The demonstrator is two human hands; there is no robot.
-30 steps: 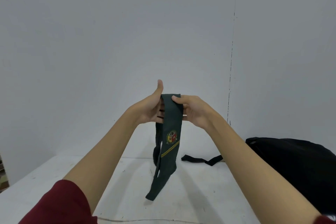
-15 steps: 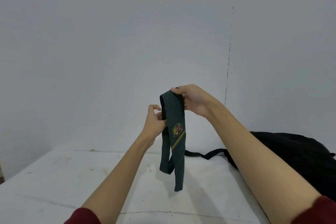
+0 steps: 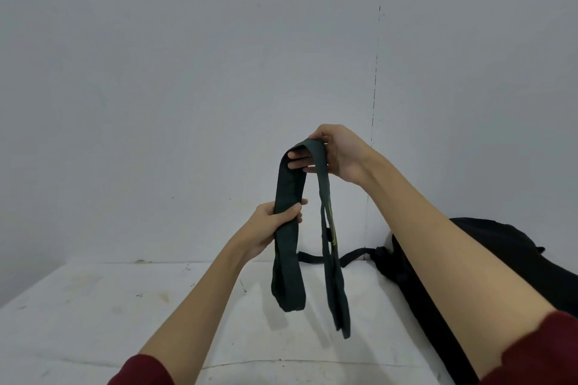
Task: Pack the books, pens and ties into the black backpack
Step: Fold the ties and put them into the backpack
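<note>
A dark green tie hangs folded over in the air above the white table. My right hand pinches the fold at the top, fingers under the cloth and thumb over it. Lower down, my left hand grips the left-hand strand with its fingers curled round it. The right-hand strand hangs free, a thin yellow stripe showing along it, and both ends dangle just over the tabletop. The black backpack lies at the right of the table, partly hidden behind my right forearm. No books or pens are in view.
One black backpack strap trails left along the foot of the grey wall behind the tie. The tabletop carries a few faint stains at the left. The wall stands close behind the table.
My left hand slid down and now grips the left strand. The two strands have swung apart into an arch, the crest has turned out of sight, and the right hand stays at the fold.
</note>
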